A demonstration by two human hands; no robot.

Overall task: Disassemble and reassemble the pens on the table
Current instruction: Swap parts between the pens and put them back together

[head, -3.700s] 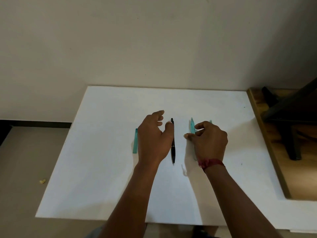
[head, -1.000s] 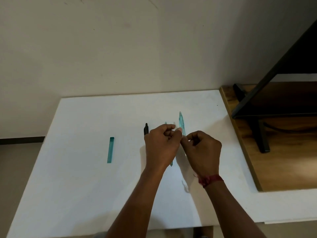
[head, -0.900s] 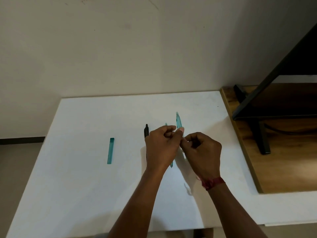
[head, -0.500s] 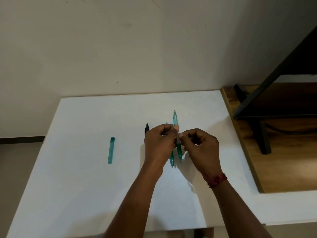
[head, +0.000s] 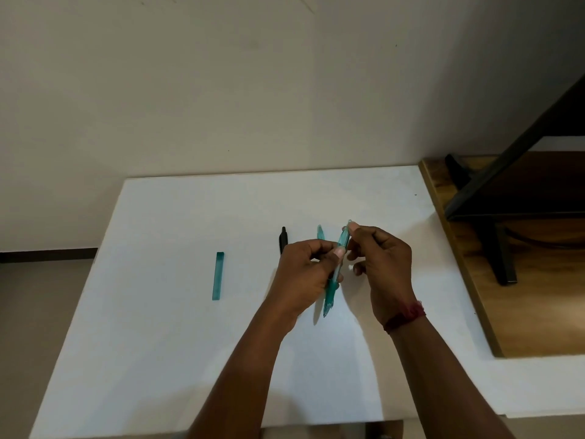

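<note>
A: Item one, the pen being worked on?

B: A teal pen [head: 330,294], translucent. It is hovering above the table [head: 190,343], between the middle and the right edge. It is tilting, with its upper end leaning toward the far edge and a little to the right, and its lower end pointing at the near edge.

A: Left hand?

B: The left hand [head: 304,277] is gripping the teal pen at mid-barrel, thumb and curled fingers closing round it. The lower part of the pen is sticking out below this hand.

A: Right hand?

B: The right hand [head: 383,267] is pinching the upper end of the same pen between thumb and forefinger, the other fingers curling loosely beneath. A red thread [head: 406,315] is circling its wrist. The two hands are sitting just beside each other, with the pen running between them.

A: Item two?

B: A black pen [head: 282,240] is lying on the table, its far end showing past the left hand's knuckles and the rest hiding behind that hand.

A: Item three?

B: A second teal pen [head: 320,232] is lying on the table. Only its far tip is showing, between the black pen and the held pen.

A: Item four?

B: A teal piece [head: 218,275], straight and flat-ended, is lying well apart to the left of the left hand and running roughly parallel to the left edge. I cannot tell which part of a pen it is.

A: Surroundings?

B: A wooden surface [head: 538,296] is adjoining the right edge, and a black stand [head: 503,264] is resting on it.
</note>
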